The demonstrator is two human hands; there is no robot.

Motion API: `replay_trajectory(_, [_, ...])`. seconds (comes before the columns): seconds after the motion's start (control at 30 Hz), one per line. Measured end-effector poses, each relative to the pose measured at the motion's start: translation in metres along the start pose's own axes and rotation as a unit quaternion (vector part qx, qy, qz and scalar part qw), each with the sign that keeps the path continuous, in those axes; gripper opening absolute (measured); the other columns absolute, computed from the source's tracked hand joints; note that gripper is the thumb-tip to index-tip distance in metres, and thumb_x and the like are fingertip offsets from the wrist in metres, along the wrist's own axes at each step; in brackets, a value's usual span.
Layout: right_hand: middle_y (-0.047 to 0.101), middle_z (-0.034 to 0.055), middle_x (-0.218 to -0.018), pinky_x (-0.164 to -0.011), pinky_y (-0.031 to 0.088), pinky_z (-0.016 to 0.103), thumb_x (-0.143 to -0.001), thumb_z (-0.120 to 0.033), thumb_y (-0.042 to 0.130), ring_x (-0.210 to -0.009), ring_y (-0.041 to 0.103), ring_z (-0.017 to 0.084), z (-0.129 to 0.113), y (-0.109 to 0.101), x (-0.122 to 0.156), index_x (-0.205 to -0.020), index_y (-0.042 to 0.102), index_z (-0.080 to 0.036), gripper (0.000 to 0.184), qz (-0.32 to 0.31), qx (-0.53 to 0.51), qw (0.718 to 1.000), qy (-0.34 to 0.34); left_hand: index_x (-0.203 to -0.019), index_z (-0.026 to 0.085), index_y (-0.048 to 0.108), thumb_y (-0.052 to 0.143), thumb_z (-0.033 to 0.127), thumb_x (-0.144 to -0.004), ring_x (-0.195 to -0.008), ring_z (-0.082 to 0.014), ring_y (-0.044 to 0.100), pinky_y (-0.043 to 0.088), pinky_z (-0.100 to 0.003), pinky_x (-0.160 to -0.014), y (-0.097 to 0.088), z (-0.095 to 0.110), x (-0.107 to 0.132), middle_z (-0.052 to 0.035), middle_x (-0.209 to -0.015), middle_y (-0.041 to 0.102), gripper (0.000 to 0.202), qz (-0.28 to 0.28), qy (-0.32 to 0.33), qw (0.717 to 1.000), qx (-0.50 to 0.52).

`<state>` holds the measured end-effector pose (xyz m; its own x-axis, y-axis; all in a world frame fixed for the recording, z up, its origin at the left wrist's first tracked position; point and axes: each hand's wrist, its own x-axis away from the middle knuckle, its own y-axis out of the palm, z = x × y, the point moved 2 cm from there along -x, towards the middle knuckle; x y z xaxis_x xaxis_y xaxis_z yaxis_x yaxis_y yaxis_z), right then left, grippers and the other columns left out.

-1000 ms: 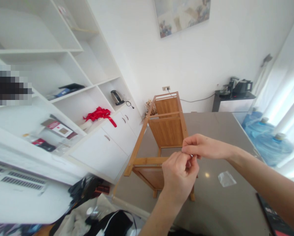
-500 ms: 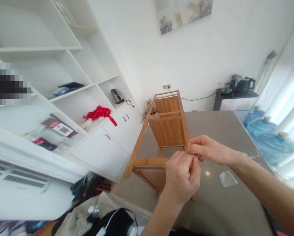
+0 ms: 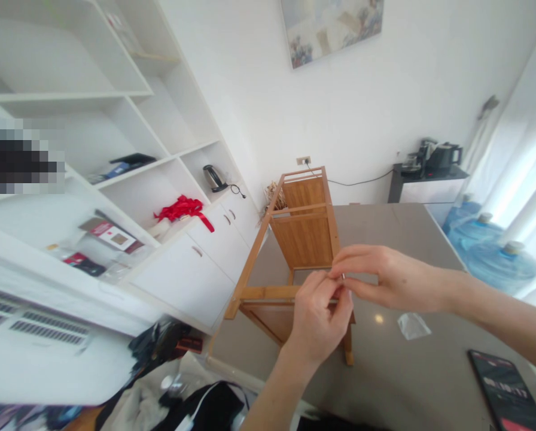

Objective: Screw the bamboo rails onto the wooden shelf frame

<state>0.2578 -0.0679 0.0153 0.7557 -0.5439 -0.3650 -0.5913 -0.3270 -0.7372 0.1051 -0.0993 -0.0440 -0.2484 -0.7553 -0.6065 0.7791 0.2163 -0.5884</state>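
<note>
A wooden shelf rack (image 3: 301,236) with slatted bamboo-coloured panels stands on a grey table. At its near right corner, by the end of the front crossbar (image 3: 268,293), my left hand (image 3: 319,317) is closed, fingers curled. It covers that corner, so I cannot tell whether it grips the wood or a small part. My right hand (image 3: 380,275) meets it from the right, thumb and fingers pinching around a tiny shiny metal piece (image 3: 343,276). The piece is too small to name.
On the grey table (image 3: 384,233) lie a small clear plastic bag (image 3: 413,326) and a phone (image 3: 510,389). White shelving (image 3: 160,152) lines the left side. Large blue water bottles (image 3: 496,251) stand at the right. Clothes and bags (image 3: 160,383) are heaped at lower left.
Both hands have shifted slightly left. My right hand's fingers are straighter, with thumb and forefinger more spread. The phone has come into view at lower right.
</note>
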Motion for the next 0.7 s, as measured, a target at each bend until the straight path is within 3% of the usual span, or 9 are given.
replay_trajectory(0.13, [0.063, 0.0097, -0.101, -0.080, 0.045, 0.033, -0.095, -0.024, 0.045, -0.093, 0.056, 0.019, -0.002, -0.008, 0.002, -0.102, 0.065, -0.017, 0.023, -0.076, 0.108, 0.988, -0.077, -0.079, 0.017, 0.062, 0.051, 0.019, -0.088, -0.078, -0.0178, 0.056, 0.047, -0.031, -0.072, -0.005, -0.002, 0.003, -0.0052, -0.076, 0.060, 0.014, -0.008, -0.006, 1.000, 0.004])
replay_trajectory(0.27, [0.062, 0.0098, -0.092, -0.075, 0.042, 0.034, -0.098, -0.024, 0.037, -0.085, 0.053, 0.020, -0.001, -0.008, -0.004, -0.091, 0.065, -0.015, 0.030, -0.129, 0.227, 0.955, -0.143, -0.096, 0.017, 0.063, 0.054, 0.021, -0.086, -0.095, -0.0196, 0.058, 0.048, -0.034, -0.086, -0.015, -0.005, 0.008, -0.0086, -0.098, 0.061, 0.013, -0.047, -0.016, 0.999, -0.004])
replay_trajectory(0.37, [0.062, 0.0092, -0.089, -0.073, 0.040, 0.034, -0.097, -0.023, 0.040, -0.083, 0.052, 0.019, 0.000, -0.009, -0.010, -0.090, 0.064, -0.014, 0.027, -0.148, 0.269, 0.938, -0.162, -0.111, 0.016, 0.058, 0.068, 0.036, -0.077, -0.105, -0.0252, 0.055, 0.043, -0.041, -0.094, -0.018, -0.007, 0.013, -0.0104, -0.112, 0.060, 0.041, -0.097, -0.022, 0.993, -0.070])
replay_trajectory(0.43, [0.062, 0.0087, -0.088, -0.073, 0.039, 0.035, -0.097, -0.024, 0.042, -0.084, 0.053, 0.020, 0.001, -0.010, -0.013, -0.089, 0.064, -0.013, 0.025, -0.164, 0.291, 0.928, -0.166, -0.108, 0.016, 0.058, 0.073, 0.049, -0.070, -0.102, -0.0283, 0.054, 0.042, -0.046, -0.092, -0.016, -0.007, 0.016, -0.0103, -0.108, 0.061, 0.053, -0.130, -0.021, 0.984, -0.121])
replay_trajectory(0.5, [0.063, 0.0081, -0.086, -0.073, 0.039, 0.035, -0.096, -0.025, 0.044, -0.087, 0.054, 0.021, 0.000, -0.010, -0.017, -0.089, 0.064, -0.014, 0.024, -0.187, 0.310, 0.916, -0.174, -0.101, 0.017, 0.059, 0.071, 0.056, -0.069, -0.096, -0.0285, 0.055, 0.041, -0.047, -0.089, -0.012, -0.007, 0.017, -0.0094, -0.101, 0.062, 0.052, -0.149, -0.020, 0.976, -0.155])
replay_trajectory(0.7, [0.064, 0.0081, -0.085, -0.079, 0.040, 0.035, -0.096, -0.024, 0.044, -0.089, 0.054, 0.021, -0.001, -0.015, -0.029, -0.088, 0.065, -0.014, 0.025, -0.265, 0.340, 0.878, -0.211, -0.097, 0.018, 0.058, 0.063, 0.062, -0.074, -0.092, -0.0271, 0.054, 0.040, -0.044, -0.085, -0.009, -0.009, 0.017, -0.0081, -0.096, 0.061, 0.050, -0.150, -0.012, 0.973, -0.173])
